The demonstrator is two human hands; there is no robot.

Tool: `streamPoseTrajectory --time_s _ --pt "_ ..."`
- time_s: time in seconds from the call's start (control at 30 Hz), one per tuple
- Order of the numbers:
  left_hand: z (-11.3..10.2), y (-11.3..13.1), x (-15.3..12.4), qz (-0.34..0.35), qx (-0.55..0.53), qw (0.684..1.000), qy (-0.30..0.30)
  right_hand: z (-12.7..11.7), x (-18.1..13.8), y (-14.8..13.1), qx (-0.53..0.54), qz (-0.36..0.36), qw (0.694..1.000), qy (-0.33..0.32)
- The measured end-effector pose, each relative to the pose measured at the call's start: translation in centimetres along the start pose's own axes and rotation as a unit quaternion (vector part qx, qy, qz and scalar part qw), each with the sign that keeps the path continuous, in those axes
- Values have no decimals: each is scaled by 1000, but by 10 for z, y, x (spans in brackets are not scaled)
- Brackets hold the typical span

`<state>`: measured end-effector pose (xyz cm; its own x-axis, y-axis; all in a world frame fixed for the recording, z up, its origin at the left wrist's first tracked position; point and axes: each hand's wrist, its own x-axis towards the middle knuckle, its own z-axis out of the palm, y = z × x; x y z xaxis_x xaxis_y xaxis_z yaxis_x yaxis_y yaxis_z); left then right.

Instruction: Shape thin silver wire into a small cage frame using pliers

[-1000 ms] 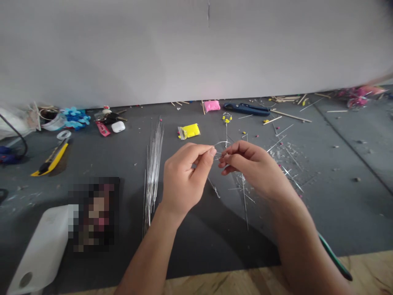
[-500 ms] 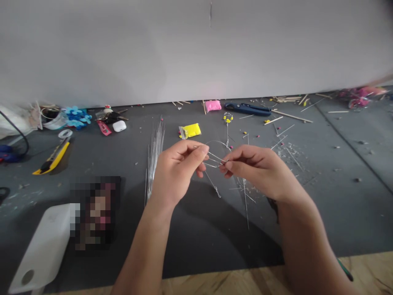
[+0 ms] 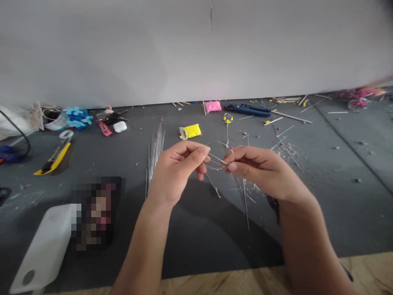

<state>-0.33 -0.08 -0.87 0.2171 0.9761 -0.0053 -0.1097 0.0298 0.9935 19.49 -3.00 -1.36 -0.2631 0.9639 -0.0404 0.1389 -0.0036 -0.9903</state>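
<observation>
Both hands are raised over a dark grey mat (image 3: 190,229), pinching one thin silver wire (image 3: 218,155) bent into a loop between them. My left hand (image 3: 176,172) grips the wire's left side with thumb and forefinger. My right hand (image 3: 260,170) pinches the right side, fingers curled. A tail of the wire hangs down below the hands. A bundle of straight wires (image 3: 154,153) lies on the mat just left of my left hand.
A yellow clay packet (image 3: 190,131), a pink clay packet (image 3: 212,106) and blue pliers (image 3: 247,109) lie beyond the hands. Left: a yellow utility knife (image 3: 53,159), a white earbud case (image 3: 119,126), keys, a white device (image 3: 43,248). Wire offcuts and wooden sticks litter the right.
The hands have drawn slightly apart, and the wire between them has opened into a wider round loop. The right forearm has shifted a little to the left.
</observation>
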Motion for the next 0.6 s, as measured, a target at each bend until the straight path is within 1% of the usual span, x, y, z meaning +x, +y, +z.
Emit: streamPoseTrajectory --time_s 0.07,0.17,0.23,0.3,0.43,0.5,0.53,0.6 --pt "-1 1 0 -11 -14 1000 -7 -1 0 0 1 -22 1000 8" --pt "-5 4 0 -58 -65 994 -58 -2 -1 -1 -10 -82 997 -9" --pt "-7 5 0 -98 -101 986 -91 0 -2 -3 -9 -120 992 -23" --pt "-8 5 1 -131 -127 977 -108 2 -3 -5 -1 -148 988 -34" --pt "-3 0 3 -176 -173 958 -148 5 -4 -8 17 -201 977 -64" --pt "0 -2 4 -176 -190 953 -155 6 -5 -9 17 -201 978 -51" --pt "1 -3 4 -167 -191 956 -147 5 -6 -9 12 -189 981 -34" --pt "4 -4 4 -134 -173 970 -108 5 -6 -10 -10 -155 988 11"
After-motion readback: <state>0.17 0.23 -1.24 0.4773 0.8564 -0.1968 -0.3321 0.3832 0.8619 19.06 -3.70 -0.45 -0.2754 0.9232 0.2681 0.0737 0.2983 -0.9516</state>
